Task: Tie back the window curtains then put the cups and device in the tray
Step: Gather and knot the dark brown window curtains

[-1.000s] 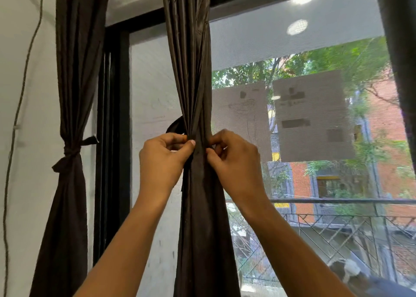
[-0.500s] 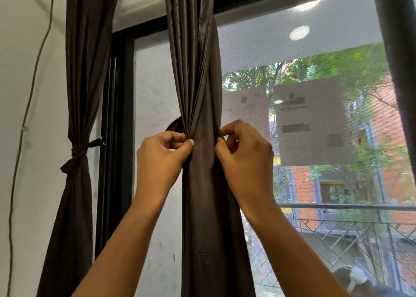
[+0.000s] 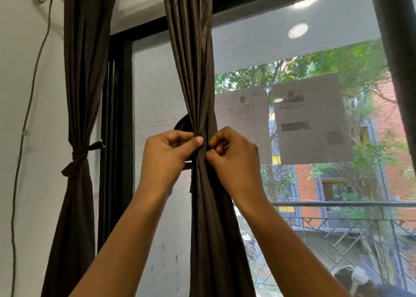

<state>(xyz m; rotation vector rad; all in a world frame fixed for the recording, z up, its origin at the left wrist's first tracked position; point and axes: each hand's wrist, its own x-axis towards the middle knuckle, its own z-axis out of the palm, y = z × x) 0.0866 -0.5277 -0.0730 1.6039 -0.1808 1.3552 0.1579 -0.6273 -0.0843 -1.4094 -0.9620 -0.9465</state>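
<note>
— Head view: why bunch the middle curtain (image 3: 209,229) so narrow?
— Seemingly to draw the tie strip (image 3: 182,125) round it. Pinched at the waist by left hand (image 3: 166,157) and right hand (image 3: 234,161) alike, with curled fingers.
— And relative to those hands?
— Squeezed right between them, hanging straight below. Already knotted over at the left curtain (image 3: 76,184), well apart.

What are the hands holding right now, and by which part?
Both the left hand and right hand pinch the middle curtain at its gathered waist, one grip on each side. Whether they also hold the tie-back band cannot be told.
</note>
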